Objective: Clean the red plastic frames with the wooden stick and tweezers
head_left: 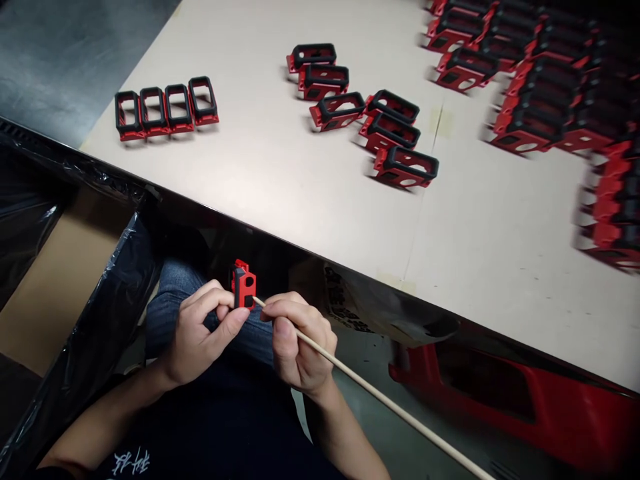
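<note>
Housing, red and black, pinched narrowly in left hand.
Right hand grips thin wooden stick, its tip against the housing's side.

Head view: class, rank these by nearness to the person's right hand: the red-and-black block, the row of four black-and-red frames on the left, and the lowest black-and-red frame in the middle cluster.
1. Red-and-black block: just left of the right hand, held in the left hand.
2. Lowest black-and-red frame: ahead, to the right.
3. Row of four black-and-red frames: ahead, far left.
</note>
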Demonstrator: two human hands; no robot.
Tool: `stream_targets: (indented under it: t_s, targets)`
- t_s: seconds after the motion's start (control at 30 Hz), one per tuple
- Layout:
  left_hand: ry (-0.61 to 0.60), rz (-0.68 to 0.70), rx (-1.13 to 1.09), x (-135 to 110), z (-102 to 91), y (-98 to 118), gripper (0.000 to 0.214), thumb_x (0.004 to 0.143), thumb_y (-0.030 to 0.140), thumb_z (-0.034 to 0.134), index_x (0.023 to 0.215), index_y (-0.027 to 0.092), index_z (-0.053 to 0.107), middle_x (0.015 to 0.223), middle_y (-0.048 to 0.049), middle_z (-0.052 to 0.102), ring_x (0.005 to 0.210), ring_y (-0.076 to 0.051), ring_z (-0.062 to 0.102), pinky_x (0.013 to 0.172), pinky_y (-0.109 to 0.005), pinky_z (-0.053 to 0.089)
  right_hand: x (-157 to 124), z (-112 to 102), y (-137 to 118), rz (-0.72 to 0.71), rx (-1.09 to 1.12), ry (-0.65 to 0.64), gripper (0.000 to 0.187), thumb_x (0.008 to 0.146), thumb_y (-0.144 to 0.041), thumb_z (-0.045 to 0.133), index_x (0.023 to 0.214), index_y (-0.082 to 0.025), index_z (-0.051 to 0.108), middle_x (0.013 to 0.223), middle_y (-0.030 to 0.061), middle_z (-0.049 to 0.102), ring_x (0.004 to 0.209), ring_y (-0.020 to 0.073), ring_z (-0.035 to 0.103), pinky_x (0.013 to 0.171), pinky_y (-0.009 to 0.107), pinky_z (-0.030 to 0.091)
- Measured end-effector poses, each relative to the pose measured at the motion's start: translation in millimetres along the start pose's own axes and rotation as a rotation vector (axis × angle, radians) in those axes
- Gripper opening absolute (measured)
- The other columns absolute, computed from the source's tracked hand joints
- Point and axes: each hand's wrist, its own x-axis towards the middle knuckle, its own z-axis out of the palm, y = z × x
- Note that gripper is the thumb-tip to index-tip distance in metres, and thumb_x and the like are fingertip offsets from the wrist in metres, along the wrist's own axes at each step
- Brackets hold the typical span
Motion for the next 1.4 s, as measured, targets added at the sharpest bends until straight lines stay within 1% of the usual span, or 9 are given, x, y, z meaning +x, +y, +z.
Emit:
stream_targets:
  t_s: [0.17, 0.33, 0.5, 0.57, 0.67, 0.97, 1.13, 1.3, 1.4]
  targets:
    - [0.009, 0.017, 0.02, 0.0, 0.1, 0.1, 0.017, 0.092, 0.008, 0.065, 0.079, 0.02, 0.064, 0.067, 0.0055, 0.048, 0.059, -0.011, 0.049, 0.058, -0.022, 0.044, 3.5, -0.6, -0.4, -0.012, -0.029, -0.012, 0.02, 0.093, -0.009, 0.05, 0.104, -0.021, 0.062, 0.078, 0.003, 0.07, 0.064, 0.0174, 0.069, 0.052, 0.026, 0.053]
    - [0.02, 0.029, 0.022, -0.4, -0.9, -1.8, 0.018, 0.094, 0.009, 0.064, 0.079, 0.02, 0.063, 0.068, 0.0054, 0.047, 0.059, -0.01, 0.049, 0.058, -0.021, 0.043, 7.1, 0.4, 0.7, -0.03, -0.024, -0.039, 0.019, 0.093, -0.009, 0.048, 0.101, -0.022, 0.06, 0.074, 0.0012, 0.066, 0.06, 0.0165, 0.067, 0.049, 0.025, 0.05]
    - [0.034, 0.036, 0.006, -1.4, -0.7, -1.7, 0.019, 0.092, 0.007, 0.065, 0.079, 0.02, 0.062, 0.068, 0.0059, 0.046, 0.06, -0.01, 0.048, 0.059, -0.021, 0.043, 7.2, 0.3, -1.8, 0.004, 0.007, -0.075, 0.017, 0.095, -0.011, 0.046, 0.098, -0.023, 0.059, 0.072, -0.0004, 0.063, 0.055, 0.0146, 0.062, 0.047, 0.025, 0.048]
    - [0.031, 0.038, 0.004, -2.1, -0.5, -1.1, 0.019, 0.092, 0.007, 0.065, 0.078, 0.02, 0.061, 0.067, 0.0057, 0.047, 0.06, -0.01, 0.048, 0.059, -0.022, 0.043, 5.7, 0.4, -2.4, 0.015, 0.025, -0.044, 0.016, 0.097, -0.012, 0.047, 0.099, -0.022, 0.059, 0.073, -0.0001, 0.064, 0.056, 0.0147, 0.062, 0.046, 0.025, 0.048]
    - [0.022, 0.041, 0.01, -2.8, -0.3, -0.2, 0.019, 0.093, 0.008, 0.064, 0.077, 0.02, 0.061, 0.067, 0.0056, 0.047, 0.059, -0.011, 0.048, 0.058, -0.022, 0.043, 4.5, 0.9, -2.2, -0.012, 0.03, 0.016, 0.016, 0.099, -0.014, 0.046, 0.103, -0.022, 0.06, 0.075, 0.0014, 0.064, 0.062, 0.0166, 0.066, 0.047, 0.026, 0.049]
    - [0.023, 0.045, 0.033, -1.3, 0.1, -0.4, 0.018, 0.093, 0.009, 0.064, 0.079, 0.02, 0.062, 0.067, 0.0053, 0.047, 0.059, -0.011, 0.048, 0.057, -0.023, 0.043, 7.2, 1.3, 0.0, -0.05, -0.031, -0.008, 0.018, 0.095, -0.011, 0.047, 0.103, -0.022, 0.06, 0.075, 0.0007, 0.065, 0.06, 0.0162, 0.066, 0.049, 0.026, 0.05]
    - [0.031, 0.052, 0.034, -0.2, 0.7, -0.2, 0.019, 0.092, 0.009, 0.064, 0.078, 0.021, 0.061, 0.066, 0.0052, 0.047, 0.058, -0.011, 0.048, 0.056, -0.023, 0.042, 5.2, 0.3, 0.7, -0.004, 0.019, -0.047, 0.018, 0.094, -0.01, 0.047, 0.099, -0.023, 0.059, 0.072, -0.0007, 0.063, 0.054, 0.0145, 0.061, 0.045, 0.024, 0.046]
    - [0.017, 0.06, 0.032, -1.3, 1.4, 1.6, 0.02, 0.092, 0.009, 0.064, 0.077, 0.021, 0.06, 0.067, 0.0057, 0.046, 0.059, -0.01, 0.048, 0.057, -0.022, 0.043, 4.9, 0.5, -0.5, -0.008, 0.015, 0.029, 0.018, 0.096, -0.011, 0.048, 0.101, -0.023, 0.06, 0.074, 0.0004, 0.064, 0.058, 0.0159, 0.063, 0.046, 0.026, 0.047]
    - [0.014, 0.055, 0.032, -2.1, 1.5, 2.2, 0.02, 0.093, 0.009, 0.064, 0.077, 0.021, 0.06, 0.066, 0.0055, 0.045, 0.059, -0.011, 0.048, 0.057, -0.022, 0.043, 5.4, 1.9, -1.1, -0.021, 0.007, 0.033, 0.018, 0.095, -0.01, 0.049, 0.102, -0.022, 0.06, 0.075, 0.0005, 0.065, 0.06, 0.0161, 0.065, 0.047, 0.026, 0.048]
